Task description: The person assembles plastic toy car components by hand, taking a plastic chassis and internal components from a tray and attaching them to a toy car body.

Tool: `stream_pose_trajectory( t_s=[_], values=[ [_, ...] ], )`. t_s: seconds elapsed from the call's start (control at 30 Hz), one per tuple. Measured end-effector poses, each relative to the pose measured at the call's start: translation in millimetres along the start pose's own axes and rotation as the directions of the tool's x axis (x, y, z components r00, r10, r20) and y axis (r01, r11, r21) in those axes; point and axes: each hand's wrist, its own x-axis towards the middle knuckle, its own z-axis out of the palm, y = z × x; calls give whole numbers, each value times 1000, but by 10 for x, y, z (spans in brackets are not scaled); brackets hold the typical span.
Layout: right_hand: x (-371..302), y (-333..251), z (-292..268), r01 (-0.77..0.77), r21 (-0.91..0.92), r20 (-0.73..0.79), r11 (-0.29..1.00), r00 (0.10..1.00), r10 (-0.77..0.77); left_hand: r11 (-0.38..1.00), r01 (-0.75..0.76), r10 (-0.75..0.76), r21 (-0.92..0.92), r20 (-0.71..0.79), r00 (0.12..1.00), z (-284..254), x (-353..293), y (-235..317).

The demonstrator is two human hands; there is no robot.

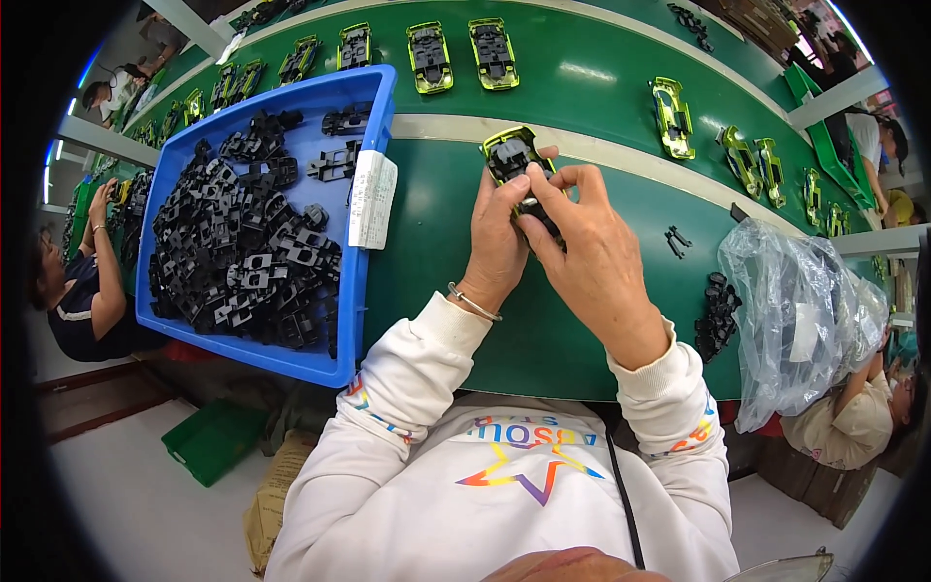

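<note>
The green surface (436, 281) runs away from the person, split by a pale strip from a further green belt (582, 68). At the near left edge of the surface stands a blue tray (373, 126), piled with small black plastic parts (242, 252) on its left and middle and bare toward its far right corner; a white paper slip (371, 199) hangs over its right wall. By the near right edge lies a crumpled clear plastic bag (795, 310), with a small heap of black pieces (718, 315) just beside it on its left and one loose black clip (676, 240) a little further in.

On the belt lie several yellow-green toy car shells (490, 53), undersides up. Some already seem to carry a black insert; others, toward the far right, are too small to tell.

Over the middle of the surface, close to the pale strip, both hands grip one toy car body (511, 155), yellow-green with black inside. The left hand (497, 242) is closed around its near end from the left. The right hand (592, 242) comes over from the right, thumb and fingertips pinched on the car's near part, seemingly pressing a black part into place.

Judging by this, the fitting of this car is in mid-step, and the heaped tray suggests much of the work remains.
</note>
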Motion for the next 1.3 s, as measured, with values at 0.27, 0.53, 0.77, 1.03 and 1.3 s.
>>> stream_pose_trajectory(
  t_s=[0.27,0.53,0.77,1.03,1.3],
  values=[
    [69,72,-269,24,-80,-4,997,1000,-24,998,-8,6,66,31,999,-39,-48,-58],
    [530,578,-103,-524,611,460,594,845,272,986,119,-132,119,106,986,111,-115,-54],
    [522,747,153,-463,670,372,581,886,277,967,252,-253,28,92,963,13,-49,-106],
    [-209,1327,-1091,-351,314,-43,882,923,382,964,217,-236,152,118,965,144,-28,-46],
    [-1569,1615,-997,-241,-168,-246,956,949,196,966,160,-175,201,59,983,105,-13,-89]
  ],
)
